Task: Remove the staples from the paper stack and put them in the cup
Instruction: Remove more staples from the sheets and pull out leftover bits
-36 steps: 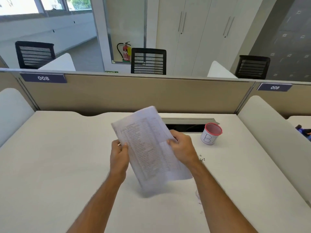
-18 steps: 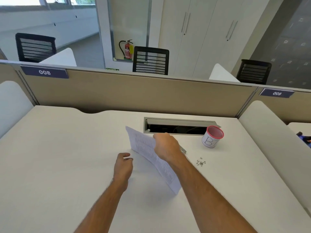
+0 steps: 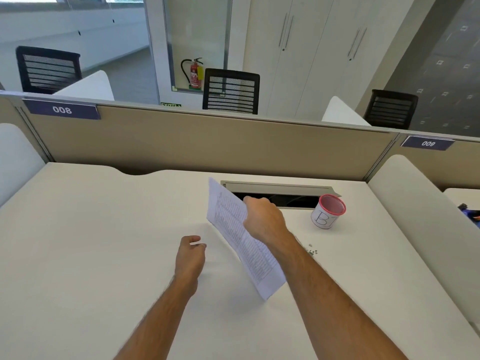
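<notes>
My right hand (image 3: 265, 221) grips the printed paper stack (image 3: 241, 240) by its upper right edge and holds it almost on edge above the white desk (image 3: 91, 255). My left hand (image 3: 191, 255) hovers low over the desk to the left of the paper, fingers loosely curled, with nothing visible in it. A white cup (image 3: 327, 212) with a red rim and the letter B stands to the right, beside the cable slot. Several loose staples (image 3: 313, 250) lie on the desk between my right forearm and the cup.
An open cable slot (image 3: 280, 194) with a grey lid lies behind the paper. A beige partition (image 3: 207, 141) closes the desk's far side, and white side dividers (image 3: 415, 203) bound it on the right and left. Black chairs stand beyond.
My left hand let go of the paper stack and dropped toward the desk. My right hand alone turned the stack on edge and carried it slightly right and back.
</notes>
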`<act>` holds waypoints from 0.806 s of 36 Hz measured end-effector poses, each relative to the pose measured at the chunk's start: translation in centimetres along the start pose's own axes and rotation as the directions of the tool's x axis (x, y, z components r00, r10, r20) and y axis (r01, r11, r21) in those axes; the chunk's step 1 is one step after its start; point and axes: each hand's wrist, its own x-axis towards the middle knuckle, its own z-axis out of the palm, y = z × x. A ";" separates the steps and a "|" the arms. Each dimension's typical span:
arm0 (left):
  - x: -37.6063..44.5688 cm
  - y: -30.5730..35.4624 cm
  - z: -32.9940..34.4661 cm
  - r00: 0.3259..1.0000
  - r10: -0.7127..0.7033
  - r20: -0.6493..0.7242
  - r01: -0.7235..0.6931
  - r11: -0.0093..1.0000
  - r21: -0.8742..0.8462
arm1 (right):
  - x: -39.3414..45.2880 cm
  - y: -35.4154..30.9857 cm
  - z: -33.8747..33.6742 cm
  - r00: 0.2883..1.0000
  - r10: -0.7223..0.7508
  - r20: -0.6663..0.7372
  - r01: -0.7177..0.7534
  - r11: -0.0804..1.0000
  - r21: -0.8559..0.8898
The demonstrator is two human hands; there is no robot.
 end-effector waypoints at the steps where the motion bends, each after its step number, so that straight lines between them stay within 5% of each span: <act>1: 0.0 0.0 0.1 1.000 -0.003 0.001 0.003 1.000 0.003 | 0.0 -0.1 0.0 1.000 -0.001 0.001 0.001 1.000 0.011; 12: 0.3 0.6 0.1 0.998 -0.038 0.052 0.036 0.999 0.025 | 0.1 0.7 0.1 0.996 0.083 -0.019 -0.076 0.966 0.248; 17: 0.9 2.2 -0.9 0.980 0.019 0.196 0.023 0.977 -0.212 | 0.8 3.2 -0.5 0.988 0.119 0.099 -0.155 0.760 0.632; 21: 1.1 4.2 -1.7 0.976 0.188 0.112 -0.141 0.933 -0.332 | 0.4 5.3 0.3 0.990 0.111 0.091 -0.138 0.565 0.814; 29: -0.8 5.2 -0.1 0.839 0.542 0.053 -0.544 0.830 0.128 | -0.8 6.6 5.8 0.929 0.370 -0.017 -0.102 0.299 0.949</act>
